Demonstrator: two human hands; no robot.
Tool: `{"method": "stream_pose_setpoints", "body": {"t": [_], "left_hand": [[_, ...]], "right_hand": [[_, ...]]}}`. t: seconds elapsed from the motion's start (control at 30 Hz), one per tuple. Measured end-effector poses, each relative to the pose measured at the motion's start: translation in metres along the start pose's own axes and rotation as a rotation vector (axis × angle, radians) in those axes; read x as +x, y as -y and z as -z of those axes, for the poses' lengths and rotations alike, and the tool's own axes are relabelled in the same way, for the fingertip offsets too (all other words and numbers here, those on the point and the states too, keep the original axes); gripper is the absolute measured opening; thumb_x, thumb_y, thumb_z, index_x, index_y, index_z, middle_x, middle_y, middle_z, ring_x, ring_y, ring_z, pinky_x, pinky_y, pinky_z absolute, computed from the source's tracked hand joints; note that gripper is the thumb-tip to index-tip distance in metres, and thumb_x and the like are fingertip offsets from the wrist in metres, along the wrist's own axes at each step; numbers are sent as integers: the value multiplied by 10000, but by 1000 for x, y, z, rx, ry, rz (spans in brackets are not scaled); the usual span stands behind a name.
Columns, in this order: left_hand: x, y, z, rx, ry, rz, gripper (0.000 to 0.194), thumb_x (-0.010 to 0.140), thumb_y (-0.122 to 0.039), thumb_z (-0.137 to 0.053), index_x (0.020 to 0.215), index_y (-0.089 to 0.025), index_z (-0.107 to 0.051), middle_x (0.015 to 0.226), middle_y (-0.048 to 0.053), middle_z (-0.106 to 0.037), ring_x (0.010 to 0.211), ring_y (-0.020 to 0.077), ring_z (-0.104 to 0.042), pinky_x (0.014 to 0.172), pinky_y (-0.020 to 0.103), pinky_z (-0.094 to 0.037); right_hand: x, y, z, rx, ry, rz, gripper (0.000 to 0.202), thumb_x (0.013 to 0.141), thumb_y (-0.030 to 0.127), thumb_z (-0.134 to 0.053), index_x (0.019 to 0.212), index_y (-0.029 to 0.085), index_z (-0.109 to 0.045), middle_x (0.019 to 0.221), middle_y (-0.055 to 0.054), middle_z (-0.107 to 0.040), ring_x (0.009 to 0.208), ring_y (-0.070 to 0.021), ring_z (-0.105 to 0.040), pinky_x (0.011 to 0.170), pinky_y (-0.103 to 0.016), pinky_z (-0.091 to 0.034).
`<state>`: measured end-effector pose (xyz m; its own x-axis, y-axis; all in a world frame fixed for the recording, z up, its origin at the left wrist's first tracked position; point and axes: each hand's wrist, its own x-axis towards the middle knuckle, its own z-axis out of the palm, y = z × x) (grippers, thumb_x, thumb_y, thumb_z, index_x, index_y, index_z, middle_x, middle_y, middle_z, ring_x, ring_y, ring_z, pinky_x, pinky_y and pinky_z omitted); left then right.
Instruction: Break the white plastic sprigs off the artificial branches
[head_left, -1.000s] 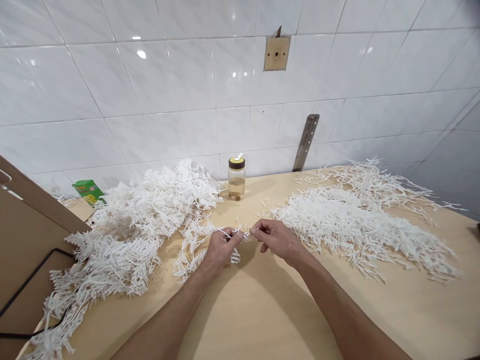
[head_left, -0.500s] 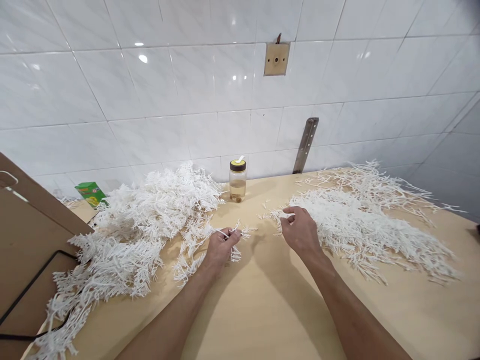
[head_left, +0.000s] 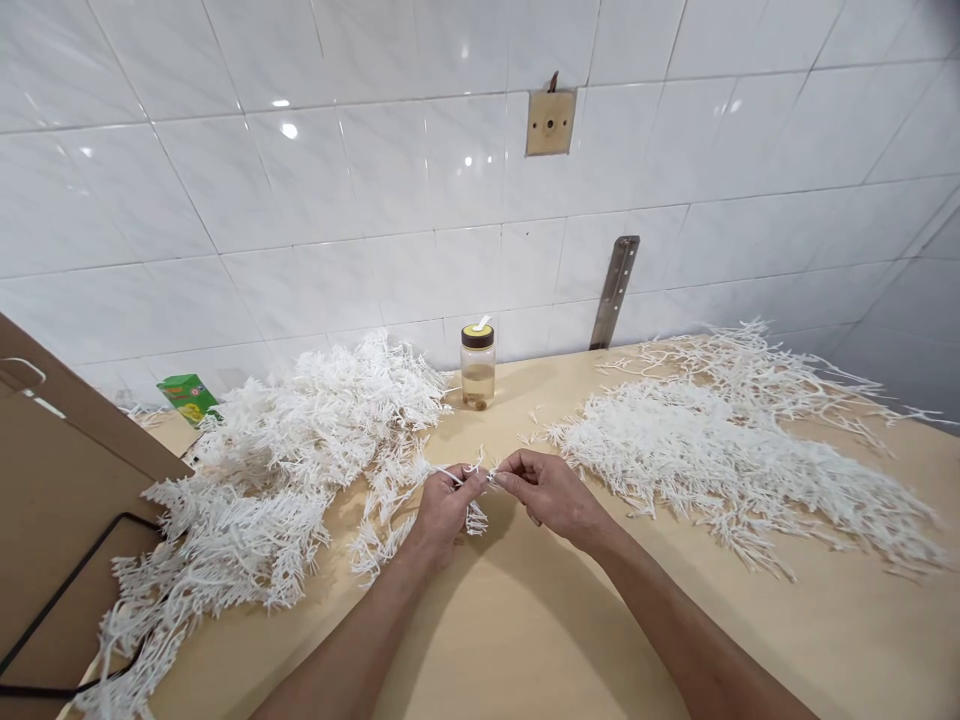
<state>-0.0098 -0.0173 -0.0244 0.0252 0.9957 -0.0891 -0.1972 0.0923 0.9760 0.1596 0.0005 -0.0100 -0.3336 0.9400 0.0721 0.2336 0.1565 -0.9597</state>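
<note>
Between thumb and fingers my left hand (head_left: 448,505) pinches a white branched plastic sprig (head_left: 475,518), whose feathery tips stick out past the fingers. My right hand (head_left: 551,492) meets it from the right, its thumb and forefinger closed on the sprig's tip beside my left thumb. To the left spreads a big heap of white feathery sprigs (head_left: 322,430), with some strands reaching to my left hand. On the right lies a flatter pile of white sprigs (head_left: 690,440), apart from my right hand.
A jar with a dark and yellow lid (head_left: 478,375) stands at the back of the wooden table (head_left: 517,630). A metal strip (head_left: 616,292) leans on the tiled wall. At left are a green box (head_left: 187,398) and a brown cardboard panel (head_left: 67,480).
My right hand has moved left and down from the edge of the right pile to the sprig in my left hand, closing its fingers there. My left hand stays nearly in place.
</note>
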Motion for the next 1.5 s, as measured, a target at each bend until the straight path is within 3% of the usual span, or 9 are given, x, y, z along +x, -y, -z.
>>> {"method": "stream_pose_setpoints", "body": {"t": [0.17,0.43,0.53,0.67,0.77,0.83,0.93,1.03,1.5], "left_hand": [[4,7,3,23,-9,-19,442,651,-543,-779,735,-135,-632,568,-16,-542,467,86,-480,462,208,-365],[4,8,2,243,-70,-195,384,681,-504,-740,626,-148,-607,570,-27,-488,543,96,-431,528,220,-358],[5,6,5,250,-85,-227,411,681,-531,-733,604,-153,-588,555,-36,-459,548,95,-406,541,225,-338],[6,4,8,207,-126,-185,432,683,-572,-726,668,-152,-626,551,-48,-437,525,85,-369,523,223,-301],[6,5,7,178,-121,-150,453,663,-590,-741,673,-147,-644,542,-50,-420,518,81,-361,511,218,-287],[6,6,5,154,-119,-138,446,660,-583,-749,702,-147,-666,546,-46,-438,513,80,-375,504,213,-292],[6,7,3,112,-112,-132,425,665,-559,-758,754,-148,-692,577,-27,-508,523,89,-432,512,209,-335],[5,7,3,75,-103,-120,424,658,-547,-769,783,-147,-704,589,-11,-559,520,100,-457,515,218,-368],[1,4,2,7,-81,-57,423,642,-535,-785,726,-149,-634,494,-62,-447,431,72,-381,461,213,-346]], "right_hand": [[-1,3,-1,-37,13,-21,270,862,446,-542,785,188,-566,631,47,-497,464,-79,-422,446,-220,-349],[-2,4,2,-304,-36,109,223,877,363,-477,737,201,-541,643,21,-558,566,-125,-491,555,-250,-369],[4,-4,17,-481,-211,131,208,860,313,-453,707,204,-543,663,-11,-599,625,-161,-527,599,-275,-379],[10,-19,51,-618,-535,-37,155,817,261,-469,731,198,-582,716,-55,-643,663,-193,-567,646,-304,-407],[10,-22,60,-643,-654,-50,171,776,238,-520,883,171,-635,921,-102,-669,650,-179,-578,696,-326,-436],[8,-17,50,-573,-589,-6,244,798,295,-540,973,162,-648,939,-104,-669,628,-171,-580,695,-333,-450],[4,-4,21,-345,-310,6,330,851,436,-522,1004,180,-664,736,-42,-648,571,-169,-566,595,-308,-446],[0,5,-5,-207,-172,30,389,853,475,-536,1079,178,-647,692,-18,-625,518,-143,-523,523,-283,-420],[3,-4,-14,-185,-137,87,250,852,413,-562,762,187,-618,708,-11,-631,659,-154,-544,624,-273,-409]]}}
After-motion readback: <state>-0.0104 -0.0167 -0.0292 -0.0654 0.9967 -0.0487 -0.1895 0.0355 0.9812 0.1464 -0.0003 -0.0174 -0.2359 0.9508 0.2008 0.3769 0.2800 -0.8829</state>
